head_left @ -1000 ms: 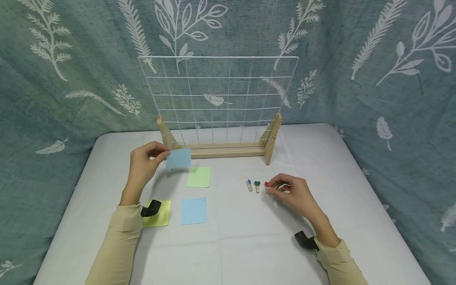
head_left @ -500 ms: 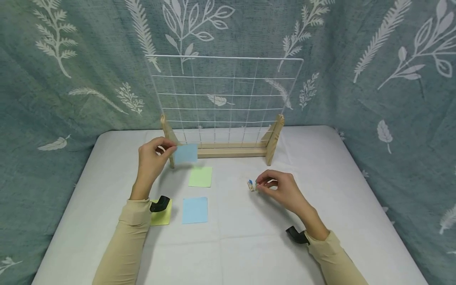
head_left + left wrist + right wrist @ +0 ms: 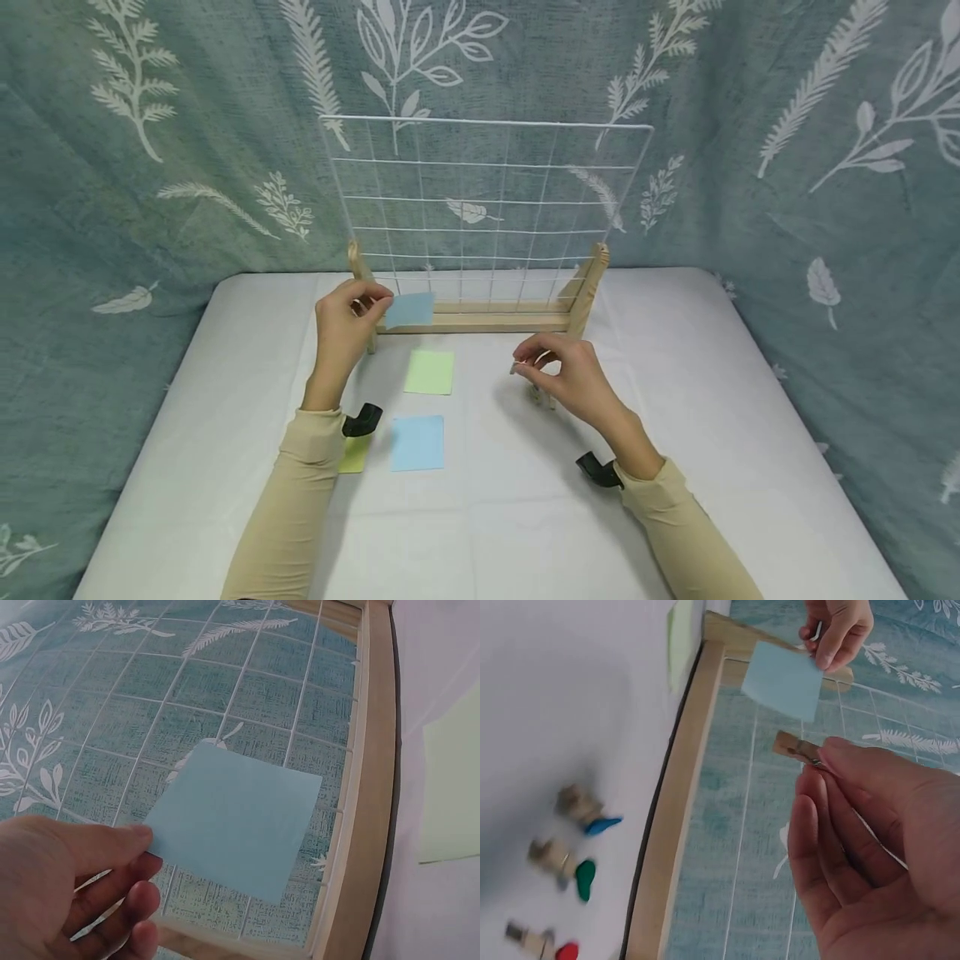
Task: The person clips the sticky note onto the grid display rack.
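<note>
My left hand (image 3: 341, 333) pinches a light blue paper square (image 3: 240, 817) by one edge, between thumb and fingers. The square hangs in front of the lower left of a white wire grid (image 3: 487, 123) on a wooden stand (image 3: 495, 322). My right hand (image 3: 573, 379) is raised above the table, right of the paper and apart from it. It pinches a small wooden clothespin (image 3: 799, 748) between thumb and index finger, tip pointing towards the paper. Below lie clothespins with a blue top (image 3: 600, 825), a green heart (image 3: 585, 879) and a red top (image 3: 566, 951).
On the white tablecloth (image 3: 525, 533) lie a pale green square (image 3: 430, 372), another blue square (image 3: 417, 443) and a yellow square (image 3: 354, 455), partly behind the left wrist. A green curtain (image 3: 225, 150) with white leaves hangs behind the grid.
My left hand has carried the blue square right and slightly up, over the stand's left end. The right hand has moved left and up, from beside the clothespins to above them.
</note>
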`<state>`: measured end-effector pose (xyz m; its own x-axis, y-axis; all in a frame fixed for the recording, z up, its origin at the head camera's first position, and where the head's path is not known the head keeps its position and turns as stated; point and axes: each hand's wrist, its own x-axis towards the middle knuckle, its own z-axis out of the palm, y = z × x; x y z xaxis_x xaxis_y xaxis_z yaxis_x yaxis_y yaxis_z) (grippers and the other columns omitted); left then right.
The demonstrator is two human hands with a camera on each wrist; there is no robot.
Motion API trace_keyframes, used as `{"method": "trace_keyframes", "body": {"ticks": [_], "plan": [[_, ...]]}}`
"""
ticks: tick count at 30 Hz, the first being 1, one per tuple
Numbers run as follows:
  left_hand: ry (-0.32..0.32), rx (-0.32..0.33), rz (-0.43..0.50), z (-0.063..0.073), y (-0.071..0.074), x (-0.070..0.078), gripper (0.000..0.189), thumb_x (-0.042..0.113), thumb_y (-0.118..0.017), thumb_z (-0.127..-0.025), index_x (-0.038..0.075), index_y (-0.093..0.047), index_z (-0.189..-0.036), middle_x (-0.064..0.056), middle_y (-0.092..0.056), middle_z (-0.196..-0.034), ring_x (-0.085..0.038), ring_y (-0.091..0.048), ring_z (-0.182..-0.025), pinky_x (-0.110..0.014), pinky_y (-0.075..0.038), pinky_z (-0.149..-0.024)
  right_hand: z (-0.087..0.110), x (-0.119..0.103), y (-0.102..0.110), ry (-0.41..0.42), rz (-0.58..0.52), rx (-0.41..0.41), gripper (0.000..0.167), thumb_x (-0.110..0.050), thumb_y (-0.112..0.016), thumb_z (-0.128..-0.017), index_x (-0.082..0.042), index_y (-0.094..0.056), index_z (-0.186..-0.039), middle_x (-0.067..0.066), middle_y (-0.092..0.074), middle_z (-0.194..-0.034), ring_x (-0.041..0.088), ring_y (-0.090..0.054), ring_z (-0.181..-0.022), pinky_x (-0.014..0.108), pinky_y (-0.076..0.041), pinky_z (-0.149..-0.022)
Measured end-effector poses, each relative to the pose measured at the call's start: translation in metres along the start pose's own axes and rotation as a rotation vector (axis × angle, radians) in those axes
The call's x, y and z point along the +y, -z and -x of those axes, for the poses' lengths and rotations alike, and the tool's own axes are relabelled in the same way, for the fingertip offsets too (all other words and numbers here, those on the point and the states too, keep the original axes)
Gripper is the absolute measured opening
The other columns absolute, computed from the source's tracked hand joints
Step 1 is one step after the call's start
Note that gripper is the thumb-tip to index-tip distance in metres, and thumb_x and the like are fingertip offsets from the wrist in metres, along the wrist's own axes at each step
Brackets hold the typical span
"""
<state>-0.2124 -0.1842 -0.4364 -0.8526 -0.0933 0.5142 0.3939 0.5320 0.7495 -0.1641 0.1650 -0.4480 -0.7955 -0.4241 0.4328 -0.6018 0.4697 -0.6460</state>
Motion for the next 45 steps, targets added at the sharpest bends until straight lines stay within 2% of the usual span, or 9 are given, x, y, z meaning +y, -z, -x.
{"method": "trace_keyframes", "body": {"ticks": [5, 10, 14, 18, 26, 35, 40, 45], "plan": [[-0.012, 0.033, -0.031, -0.002, -0.005, 0.001, 0.005, 0.01, -0.082, -0.093, 0.005, -0.081, -0.094, -0.011, -0.074, -0.09, -0.021, -0.062, -0.075, -0.022, -0.046, -0.069, -0.012, -0.006, -0.009, 0.008, -0.049, 0.012, 0.015, -0.009, -0.082, -0.092, -0.009, -0.076, -0.106, -0.003, -0.078, -0.097, 0.012, -0.072, -0.085, 0.032, -0.062, -0.078], [-0.025, 0.065, -0.044, -0.005, -0.008, 0.002, 0.005, 0.009, -0.083, -0.091, 0.005, -0.081, -0.091, -0.01, -0.073, -0.087, -0.022, -0.063, -0.074, -0.022, -0.045, -0.067, -0.027, -0.012, -0.016, 0.039, -0.048, 0.018, 0.016, -0.008, -0.08, -0.094, -0.009, -0.075, -0.108, 0.001, -0.077, -0.1, 0.015, -0.073, -0.087, 0.034, -0.062, -0.078], [-0.03, 0.078, -0.054, -0.008, -0.011, 0.003, 0.005, 0.008, -0.085, -0.089, 0.004, -0.081, -0.089, -0.01, -0.073, -0.085, -0.025, -0.065, -0.076, -0.024, -0.041, -0.067, -0.04, -0.017, -0.021, 0.055, -0.046, 0.06, 0.016, -0.008, -0.08, -0.094, -0.008, -0.075, -0.108, 0.002, -0.077, -0.099, 0.019, -0.073, -0.087, 0.037, -0.063, -0.077], [-0.036, 0.089, -0.071, -0.01, -0.014, 0.003, 0.007, 0.008, -0.085, -0.089, 0.003, -0.08, -0.09, -0.011, -0.073, -0.084, -0.028, -0.066, -0.076, -0.03, -0.038, -0.069, -0.055, -0.022, -0.026, 0.067, -0.031, 0.107, 0.016, -0.009, -0.082, -0.092, -0.007, -0.075, -0.107, 0.002, -0.077, -0.098, 0.019, -0.073, -0.086, 0.034, -0.063, -0.077], [-0.036, 0.12, -0.104, -0.01, -0.019, 0.002, 0.006, 0.008, -0.084, -0.089, 0.004, -0.081, -0.09, -0.01, -0.073, -0.082, -0.028, -0.068, -0.073, -0.04, -0.045, -0.074, -0.083, -0.026, -0.039, 0.077, -0.054, 0.169, 0.015, -0.006, -0.081, -0.093, -0.006, -0.074, -0.106, 0.004, -0.076, -0.1, 0.017, -0.073, -0.089, 0.032, -0.063, -0.081], [-0.03, 0.138, -0.114, -0.013, -0.024, -0.001, 0.004, 0.006, -0.084, -0.089, 0.004, -0.081, -0.09, -0.012, -0.074, -0.083, -0.029, -0.07, -0.072, -0.043, -0.05, -0.075, -0.106, -0.029, -0.05, 0.06, -0.053, 0.208, 0.016, -0.007, -0.082, -0.091, -0.005, -0.077, -0.106, 0.006, -0.077, -0.101, 0.02, -0.074, -0.092, 0.03, -0.062, -0.085], [-0.031, 0.164, -0.112, -0.013, -0.027, -0.002, 0.004, 0.006, -0.083, -0.09, 0.003, -0.081, -0.089, -0.012, -0.075, -0.084, -0.029, -0.07, -0.071, -0.043, -0.053, -0.073, -0.115, -0.031, -0.055, 0.067, -0.032, 0.236, 0.016, -0.006, -0.083, -0.089, -0.006, -0.078, -0.105, 0.007, -0.077, -0.1, 0.019, -0.074, -0.091, 0.027, -0.062, -0.083], [-0.022, 0.182, -0.107, -0.013, -0.027, -0.002, 0.005, 0.006, -0.083, -0.09, 0.003, -0.08, -0.089, -0.013, -0.075, -0.084, -0.03, -0.07, -0.071, -0.044, -0.052, -0.073, -0.123, -0.031, -0.06, 0.078, -0.025, 0.246, 0.015, -0.006, -0.083, -0.09, -0.005, -0.079, -0.104, 0.008, -0.077, -0.098, 0.021, -0.073, -0.087, 0.03, -0.063, -0.078]]}}
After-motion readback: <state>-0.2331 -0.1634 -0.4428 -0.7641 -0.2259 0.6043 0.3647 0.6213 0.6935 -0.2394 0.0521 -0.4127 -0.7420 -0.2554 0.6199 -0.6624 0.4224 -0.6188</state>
